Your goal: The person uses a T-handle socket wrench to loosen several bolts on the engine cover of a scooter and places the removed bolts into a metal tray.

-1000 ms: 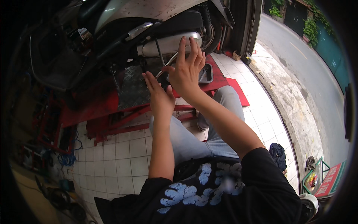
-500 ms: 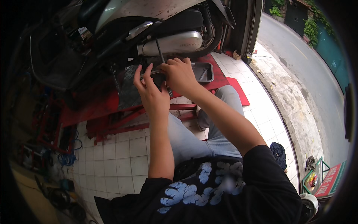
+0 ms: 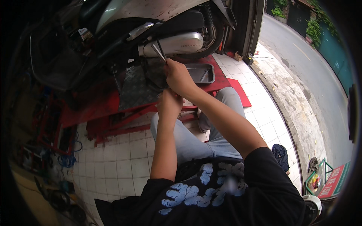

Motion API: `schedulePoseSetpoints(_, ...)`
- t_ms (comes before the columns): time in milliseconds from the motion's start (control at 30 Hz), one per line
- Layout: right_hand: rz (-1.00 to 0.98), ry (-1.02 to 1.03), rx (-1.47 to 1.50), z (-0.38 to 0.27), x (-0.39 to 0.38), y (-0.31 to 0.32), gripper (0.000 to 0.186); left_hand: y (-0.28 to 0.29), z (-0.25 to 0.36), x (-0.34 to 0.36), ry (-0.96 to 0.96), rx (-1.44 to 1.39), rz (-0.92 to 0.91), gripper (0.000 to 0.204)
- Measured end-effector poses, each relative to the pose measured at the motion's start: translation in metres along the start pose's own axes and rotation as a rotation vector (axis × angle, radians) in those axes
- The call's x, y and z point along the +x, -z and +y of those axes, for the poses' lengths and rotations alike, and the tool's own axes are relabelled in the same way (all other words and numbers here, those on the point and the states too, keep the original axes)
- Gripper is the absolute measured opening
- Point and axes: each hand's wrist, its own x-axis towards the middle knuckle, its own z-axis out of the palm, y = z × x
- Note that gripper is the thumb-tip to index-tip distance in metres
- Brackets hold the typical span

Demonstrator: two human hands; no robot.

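My right hand (image 3: 179,77) is closed around a slim silver metal bar (image 3: 157,52), which points up and away from me. Alongside it a thin dark rod (image 3: 160,46) rises from the same grip; whether the two are joined I cannot tell. Just below, my left hand (image 3: 169,102) is curled with its fingers mostly turned from view, so what it holds is hidden. Beyond both hands stands a scooter (image 3: 135,13) with a silver engine-side cover (image 3: 173,44). A grey metal tray (image 3: 212,75) to the right holds a small metal tool (image 3: 204,74).
The scooter rests on a red lift platform (image 3: 92,107) with a dark tread plate (image 3: 132,84). My knees are close to its near edge. White floor tiles (image 3: 117,158) lie below. Blue hose (image 3: 68,160) coils at left; a street (image 3: 298,49) runs along the right.
My left hand has dropped from the silver bar toward me, its fingers curling. In my right hand the bar has swung from lying crosswise to pointing up and away, beside the dark rod.
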Motion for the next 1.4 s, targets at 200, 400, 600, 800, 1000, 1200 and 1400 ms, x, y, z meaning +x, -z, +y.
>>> schedulePoseSetpoints(200, 0.115, 0.401, -0.573, -0.003, -0.01, 0.013, 0.064, 0.018, 0.006, -0.022, -0.305, 0.048, 0.734, 0.069)
schedulePoseSetpoints(400, 0.696, 0.35, -0.478, -0.02, -0.016, 0.003, 0.094, 0.0, -0.02, -0.005, -0.201, -0.137, 0.553, 0.084)
schedulePoseSetpoints(600, 0.063, -0.059, 0.057, -0.015, -0.011, 0.0, 0.075, -0.021, -0.021, 0.003, -0.268, -0.207, 0.17, 0.061)
schedulePoseSetpoints(800, 0.016, 0.157, -0.182, -0.009, -0.008, -0.001, 0.033, 0.01, -0.001, -0.011, -0.043, 0.064, 0.409, 0.055)
schedulePoseSetpoints(1000, 0.52, 0.446, -0.704, -0.006, -0.012, 0.007, 0.055, 0.008, 0.002, -0.016, -0.283, 0.097, 0.66, 0.084)
schedulePoseSetpoints(1200, 0.51, 0.196, -0.292, -0.017, -0.011, 0.006, 0.093, -0.03, 0.006, -0.012, -0.264, -0.088, 0.571, 0.092)
schedulePoseSetpoints(1400, 0.083, 0.119, -0.194, -0.006, 0.0, 0.009, 0.048, -0.025, -0.026, 0.014, -0.178, -0.132, 0.059, 0.057)
